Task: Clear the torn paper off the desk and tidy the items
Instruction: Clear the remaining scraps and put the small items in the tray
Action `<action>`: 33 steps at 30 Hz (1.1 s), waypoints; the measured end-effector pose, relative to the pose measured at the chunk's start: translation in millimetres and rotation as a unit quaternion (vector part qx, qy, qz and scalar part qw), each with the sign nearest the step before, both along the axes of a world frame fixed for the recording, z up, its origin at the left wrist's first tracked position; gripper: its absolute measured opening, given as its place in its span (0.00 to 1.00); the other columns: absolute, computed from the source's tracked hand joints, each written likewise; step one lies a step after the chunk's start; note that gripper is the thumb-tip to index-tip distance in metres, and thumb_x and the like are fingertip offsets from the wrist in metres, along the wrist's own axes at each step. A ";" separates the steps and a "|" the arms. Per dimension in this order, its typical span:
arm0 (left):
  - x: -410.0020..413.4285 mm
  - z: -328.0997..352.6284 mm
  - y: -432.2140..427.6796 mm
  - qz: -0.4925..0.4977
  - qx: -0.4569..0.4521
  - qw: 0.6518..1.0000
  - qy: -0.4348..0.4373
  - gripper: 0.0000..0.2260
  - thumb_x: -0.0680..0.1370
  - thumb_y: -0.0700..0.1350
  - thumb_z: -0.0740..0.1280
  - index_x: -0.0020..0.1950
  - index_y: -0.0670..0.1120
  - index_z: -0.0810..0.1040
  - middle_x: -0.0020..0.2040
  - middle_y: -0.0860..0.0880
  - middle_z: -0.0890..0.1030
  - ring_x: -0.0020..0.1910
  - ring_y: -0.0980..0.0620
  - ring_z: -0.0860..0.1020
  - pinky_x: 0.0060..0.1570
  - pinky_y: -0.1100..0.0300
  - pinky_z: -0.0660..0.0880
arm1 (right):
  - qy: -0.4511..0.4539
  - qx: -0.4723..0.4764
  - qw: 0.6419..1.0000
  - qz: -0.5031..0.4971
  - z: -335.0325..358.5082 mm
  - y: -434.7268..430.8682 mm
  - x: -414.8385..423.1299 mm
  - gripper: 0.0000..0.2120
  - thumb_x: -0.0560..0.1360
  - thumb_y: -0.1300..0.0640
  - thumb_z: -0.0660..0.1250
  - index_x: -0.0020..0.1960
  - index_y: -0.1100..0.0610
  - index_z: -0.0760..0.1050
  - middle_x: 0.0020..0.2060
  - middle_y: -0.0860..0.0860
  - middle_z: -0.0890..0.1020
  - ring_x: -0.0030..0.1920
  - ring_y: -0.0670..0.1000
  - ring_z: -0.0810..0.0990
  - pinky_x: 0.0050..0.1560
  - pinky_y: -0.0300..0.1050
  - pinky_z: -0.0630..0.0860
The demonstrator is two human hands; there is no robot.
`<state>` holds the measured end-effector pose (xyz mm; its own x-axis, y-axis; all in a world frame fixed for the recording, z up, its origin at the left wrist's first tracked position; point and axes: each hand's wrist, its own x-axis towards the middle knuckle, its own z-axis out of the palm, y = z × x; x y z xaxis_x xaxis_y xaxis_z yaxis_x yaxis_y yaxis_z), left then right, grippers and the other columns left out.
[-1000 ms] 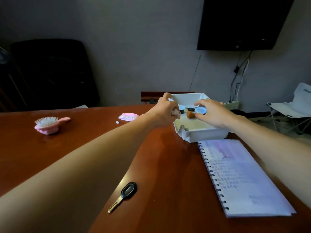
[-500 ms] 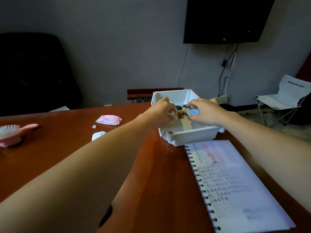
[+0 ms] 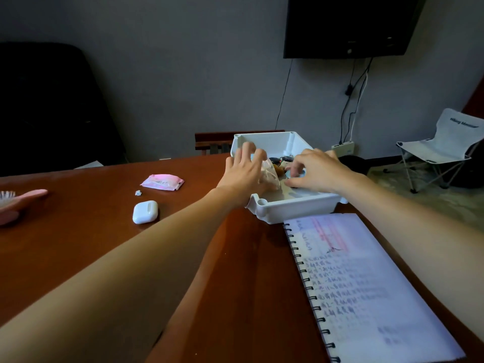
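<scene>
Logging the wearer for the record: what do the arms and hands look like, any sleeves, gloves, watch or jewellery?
Both forearms are bare for their whole visible length: no sleeves show in the head view. The left hand and right hand wear no gloves. No watch, bracelet or ring is visible on either wrist or on the fingers that show. No cables or markings on them.
</scene>
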<state>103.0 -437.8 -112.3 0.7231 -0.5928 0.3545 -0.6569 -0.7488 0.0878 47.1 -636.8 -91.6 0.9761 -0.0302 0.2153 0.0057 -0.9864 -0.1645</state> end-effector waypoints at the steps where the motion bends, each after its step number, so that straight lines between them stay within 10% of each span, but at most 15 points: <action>1: 1.0 -2.3 0.1 0.011 0.018 0.999 -0.028 0.21 0.78 0.51 0.68 0.66 0.48 0.65 0.65 0.45 0.63 0.64 0.44 0.64 0.62 0.50 0.62 | -0.003 0.002 1.000 -0.001 0.3 0.7 -0.4 0.10 0.70 0.40 0.71 0.40 0.45 0.75 0.46 0.41 0.77 0.53 0.46 0.72 0.58 0.49 0.62; 6: 7.2 -8.8 0.7 -0.010 -0.016 0.998 0.067 0.12 0.79 0.54 0.68 0.56 0.51 0.70 0.52 0.54 0.64 0.57 0.53 0.66 0.60 0.52 0.57 | -0.011 0.024 1.000 -0.002 -2.9 -0.4 0.1 0.06 0.71 0.45 0.70 0.47 0.43 0.78 0.49 0.41 0.78 0.53 0.43 0.77 0.60 0.45 0.62; 14: 4.3 -11.8 3.2 0.028 -0.001 1.000 0.011 0.12 0.83 0.54 0.59 0.59 0.53 0.79 0.59 0.55 0.79 0.67 0.50 0.63 0.65 0.43 0.47 | 0.026 -0.052 0.998 0.006 2.4 1.9 -0.2 0.16 0.77 0.46 0.64 0.64 0.41 0.76 0.65 0.46 0.75 0.67 0.51 0.71 0.65 0.52 0.63; 21: 8.1 -13.4 -1.2 0.027 0.039 0.999 0.003 0.11 0.84 0.48 0.59 0.60 0.52 0.80 0.58 0.52 0.80 0.62 0.48 0.64 0.52 0.50 0.50 | 0.041 -0.060 0.997 -0.001 4.0 5.1 -1.5 0.19 0.78 0.47 0.59 0.68 0.38 0.73 0.67 0.42 0.75 0.68 0.49 0.71 0.66 0.49 0.63; 28: -1.5 -10.6 5.9 0.021 0.006 0.999 -0.042 0.18 0.75 0.35 0.67 0.62 0.48 0.70 0.60 0.47 0.67 0.59 0.46 0.68 0.66 0.46 0.52 | 0.056 -0.055 0.996 -0.030 9.3 12.0 -7.7 0.21 0.79 0.48 0.57 0.70 0.35 0.70 0.65 0.46 0.78 0.67 0.52 0.70 0.66 0.47 0.61; 33: 5.3 -13.8 1.6 0.029 0.002 0.999 -0.014 0.10 0.83 0.45 0.57 0.56 0.48 0.77 0.55 0.51 0.76 0.56 0.50 0.75 0.62 0.47 0.45 | 0.079 -0.078 0.993 -0.043 9.6 13.6 -7.5 0.21 0.79 0.44 0.56 0.72 0.34 0.66 0.61 0.53 0.79 0.68 0.55 0.69 0.66 0.47 0.61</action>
